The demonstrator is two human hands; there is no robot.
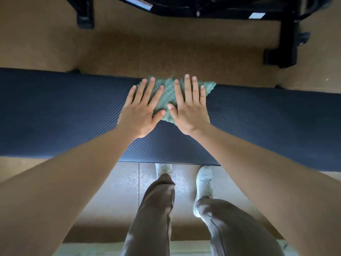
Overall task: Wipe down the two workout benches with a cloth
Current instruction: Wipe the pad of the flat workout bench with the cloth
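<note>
A long dark blue padded bench (64, 115) with a ribbed surface runs across the view from left to right. A green cloth (168, 91) lies spread flat on the bench near its far edge. My left hand (142, 109) presses on the cloth's left part with straight, spread fingers. My right hand (190, 106) presses flat on its right part, thumb beside the left thumb. Much of the cloth is hidden under both palms.
A black metal frame (287, 43) of other gym equipment stands on the brown floor beyond the bench, with a foot (84, 17) at the upper left. My legs and white shoes (203, 183) stand on pale floor tiles at the bench's near edge.
</note>
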